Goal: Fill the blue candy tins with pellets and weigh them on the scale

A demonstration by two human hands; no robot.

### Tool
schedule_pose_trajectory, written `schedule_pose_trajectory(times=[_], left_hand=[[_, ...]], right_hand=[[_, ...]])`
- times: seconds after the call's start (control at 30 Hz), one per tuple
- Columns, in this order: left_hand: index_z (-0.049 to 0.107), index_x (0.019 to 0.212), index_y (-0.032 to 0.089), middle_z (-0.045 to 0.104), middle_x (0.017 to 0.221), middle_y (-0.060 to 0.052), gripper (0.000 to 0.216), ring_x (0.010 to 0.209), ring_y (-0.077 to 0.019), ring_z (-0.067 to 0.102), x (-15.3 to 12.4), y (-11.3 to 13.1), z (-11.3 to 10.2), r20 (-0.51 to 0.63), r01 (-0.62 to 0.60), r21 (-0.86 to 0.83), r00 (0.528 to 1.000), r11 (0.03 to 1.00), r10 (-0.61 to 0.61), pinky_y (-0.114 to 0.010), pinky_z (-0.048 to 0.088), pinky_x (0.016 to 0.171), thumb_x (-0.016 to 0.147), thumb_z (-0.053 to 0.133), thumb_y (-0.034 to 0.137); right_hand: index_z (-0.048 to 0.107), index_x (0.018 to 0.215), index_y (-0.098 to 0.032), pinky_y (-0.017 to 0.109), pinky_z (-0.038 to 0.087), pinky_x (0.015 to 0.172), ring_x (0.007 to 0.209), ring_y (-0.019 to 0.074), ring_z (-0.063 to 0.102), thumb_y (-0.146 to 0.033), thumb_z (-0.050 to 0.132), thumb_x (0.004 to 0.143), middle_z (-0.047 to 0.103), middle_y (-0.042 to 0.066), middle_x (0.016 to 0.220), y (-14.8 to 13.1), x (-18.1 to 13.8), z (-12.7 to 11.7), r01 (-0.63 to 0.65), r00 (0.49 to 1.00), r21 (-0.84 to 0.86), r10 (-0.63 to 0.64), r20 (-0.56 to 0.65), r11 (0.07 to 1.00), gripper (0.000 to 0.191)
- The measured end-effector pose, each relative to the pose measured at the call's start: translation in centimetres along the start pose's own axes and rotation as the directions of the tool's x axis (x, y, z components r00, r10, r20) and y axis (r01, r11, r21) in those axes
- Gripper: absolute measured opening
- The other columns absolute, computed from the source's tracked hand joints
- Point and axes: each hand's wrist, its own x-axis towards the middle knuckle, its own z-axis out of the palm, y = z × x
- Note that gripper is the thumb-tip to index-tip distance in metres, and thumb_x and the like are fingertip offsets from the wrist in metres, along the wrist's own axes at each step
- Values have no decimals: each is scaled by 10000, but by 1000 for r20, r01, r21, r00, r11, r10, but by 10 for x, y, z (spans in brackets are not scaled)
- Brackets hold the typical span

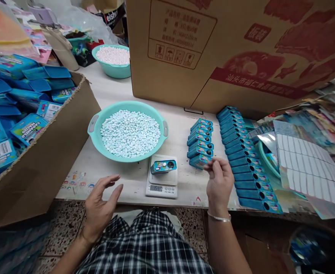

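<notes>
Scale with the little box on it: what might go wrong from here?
The scale sits close to the edge of the table, so a bump from the left hand or right hand might shove it off or tip its box. The right hand hovers beside the short row of boxes and could topple them.

basin (94, 125): teal, holding pale blue-white tablets (130, 132)
scale (162, 182): white
box on scale (163, 166): blue
trousers (147, 243): black-white plaid

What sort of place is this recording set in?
Probably a small sweets-packing workshop, not a home kitchen: a teal basin heaped with pale tablets, a scale weighing one blue box, and rows of matching boxes laid out beside it.
</notes>
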Motion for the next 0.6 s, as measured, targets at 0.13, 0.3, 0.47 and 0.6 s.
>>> schedule_pose_trajectory(times=[0.13, 0.3, 0.47, 0.6], left_hand=[[649, 1092, 222, 653, 1061, -41, 215, 941, -184, 643, -24, -15, -3, 126, 96, -1, 987, 995, -95, -337, 536, 865, 883, 645, 273], [626, 1168, 232, 638, 1080, -60, 265, 980, -193, 641, -18, -1, 19, 270, -30, -19, 962, 999, 34, -328, 547, 836, 904, 613, 239], [607, 1237, 258, 618, 1189, -79, 349, 1124, -221, 599, 2, 17, 36, 236, -214, -22, 948, 977, 213, -377, 515, 964, 895, 619, 189], [571, 1287, 261, 596, 1233, -88, 402, 1170, -232, 576, 8, 22, 47, 244, -248, -35, 937, 968, 249, -397, 503, 996, 894, 617, 193]], right_hand=[[622, 867, -173, 227, 467, 628, 626, 82, 539, -371, 718, 786, 588, -22, 763, 37, -34, -41, -210, 966, 43, 214, -144, 977, 235], [626, 909, -182, 252, 468, 635, 637, 100, 538, -371, 651, 862, 591, -11, 785, 34, -43, -32, -142, 989, -85, 138, -56, 986, 197], [649, 1139, -231, 405, 487, 900, 989, 210, 605, -261, 553, 935, 651, 70, 1040, -2, -36, 1, 491, 830, -347, -307, 466, 799, 227], [504, 1405, -293, 540, 335, 1103, 1367, 323, 375, -327, 612, 906, 434, 128, 1479, -12, -43, 24, 870, 416, -272, -319, 851, 410, 512]])
